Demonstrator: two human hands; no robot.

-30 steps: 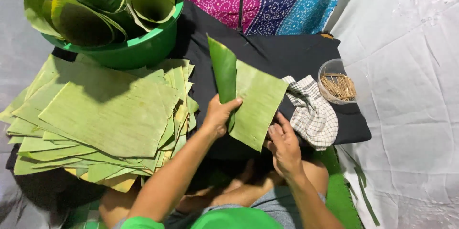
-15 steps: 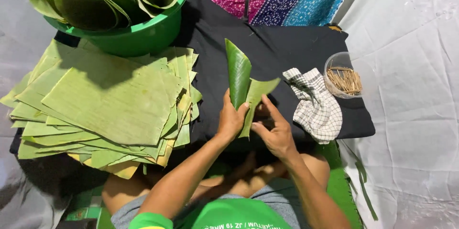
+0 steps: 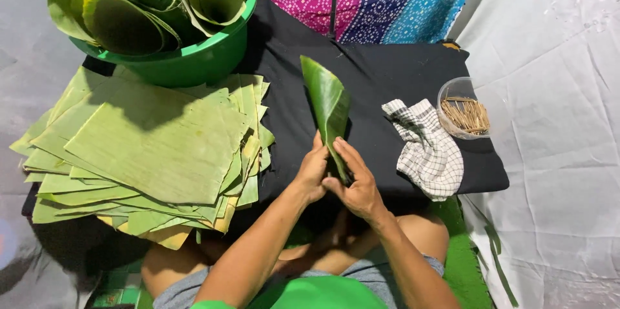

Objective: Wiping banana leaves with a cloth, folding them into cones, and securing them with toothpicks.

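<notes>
Both my hands hold one banana leaf piece (image 3: 328, 103), rolled into a narrow cone that points up and away from me over the black cloth (image 3: 400, 70). My left hand (image 3: 311, 168) grips the cone's lower left side. My right hand (image 3: 352, 183) wraps the lower right side, fingers laid over the fold. To the left lies a thick stack of flat cut banana leaves (image 3: 148, 144).
A green basin (image 3: 194, 63) at the back left holds several rolled leaf cones. A checked cloth (image 3: 429, 151) lies right of my hands, beside a clear bowl of wooden picks (image 3: 464, 114). Patterned fabric hangs behind; white sheeting covers the right side.
The leaf piece was flat and wide a second ago; my hands have rolled it inward into a tight cone and drawn together at its base.
</notes>
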